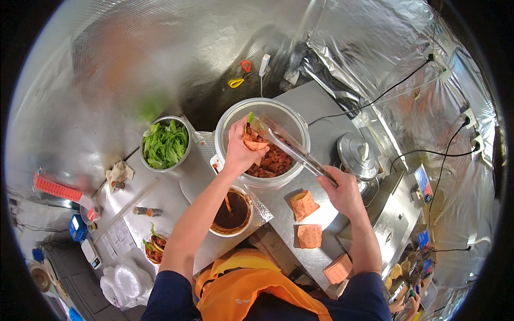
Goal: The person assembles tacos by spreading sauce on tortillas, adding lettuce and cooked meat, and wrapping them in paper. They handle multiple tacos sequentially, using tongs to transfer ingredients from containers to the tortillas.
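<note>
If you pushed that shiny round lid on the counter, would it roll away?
Probably not. The metal lid sits flat, dome up, so it would likely slide rather than roll. Its polished surface looks slippery, so the knob on top seems the surest grip. It looks stiff, not bendy.

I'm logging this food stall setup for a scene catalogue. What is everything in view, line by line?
big pot of chopped meat: 1, silver with red-brown filling, centre
filled bun: 1, tan, in the left hand over the pot
tongs: 1, metal, in the right hand, tips at the bun
lettuce bowl: 1, steel with green leaves, left of the pot
sauce bowl: 1, dark brown sauce, near edge of the counter
paper pouches: 3, orange, on the steel counter at right
pot lid: 1, silver, right
scissors: 2, red and yellow, hanging on the foil wall
plate of filled buns: 1, lower left
left hand: holds the bun
right hand: grips the tongs
</note>
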A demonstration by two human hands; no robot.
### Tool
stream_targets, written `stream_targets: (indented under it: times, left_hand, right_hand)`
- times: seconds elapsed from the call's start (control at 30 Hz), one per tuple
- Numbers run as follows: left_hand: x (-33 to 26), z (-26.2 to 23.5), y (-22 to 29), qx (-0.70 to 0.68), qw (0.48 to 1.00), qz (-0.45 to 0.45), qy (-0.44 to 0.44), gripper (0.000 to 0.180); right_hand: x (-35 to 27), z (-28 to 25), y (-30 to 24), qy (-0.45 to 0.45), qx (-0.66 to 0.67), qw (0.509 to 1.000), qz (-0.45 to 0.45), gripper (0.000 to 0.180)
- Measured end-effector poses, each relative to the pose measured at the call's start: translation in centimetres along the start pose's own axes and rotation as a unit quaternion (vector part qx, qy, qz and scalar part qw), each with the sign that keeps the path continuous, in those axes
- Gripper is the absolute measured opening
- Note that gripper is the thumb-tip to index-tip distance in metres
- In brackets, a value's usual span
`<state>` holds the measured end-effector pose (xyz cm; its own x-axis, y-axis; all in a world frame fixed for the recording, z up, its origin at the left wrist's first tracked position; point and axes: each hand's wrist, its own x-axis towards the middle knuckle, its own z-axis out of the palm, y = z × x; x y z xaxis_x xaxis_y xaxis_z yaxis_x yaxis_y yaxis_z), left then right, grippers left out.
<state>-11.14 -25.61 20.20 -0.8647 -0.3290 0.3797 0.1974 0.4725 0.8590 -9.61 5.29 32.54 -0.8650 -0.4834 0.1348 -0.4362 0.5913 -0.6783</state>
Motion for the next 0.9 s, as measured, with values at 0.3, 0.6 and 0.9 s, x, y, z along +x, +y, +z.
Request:
stream_targets:
  times: [0.3,0.6,0.9]
  left_hand:
    - [0.2,1.4,0.0,-0.077,0.997,-0.023,-0.023,0.106]
    - [-0.8,1.1,2.4,0.034,0.999,0.027,-0.014,0.107]
    - [-0.4,1.6,1.0,0.031,0.998,0.026,0.038,0.104]
  right_hand:
    - [-1.0,0.3,1.1,-0.012,-0.036,0.999,-0.015,0.021]
    - [-1.5,0.4,0.6,0.039,-0.021,0.999,0.009,0.025]
    - [-3.3,-0.2,-1.8,0.064,-0.075,0.992,-0.078,0.022]
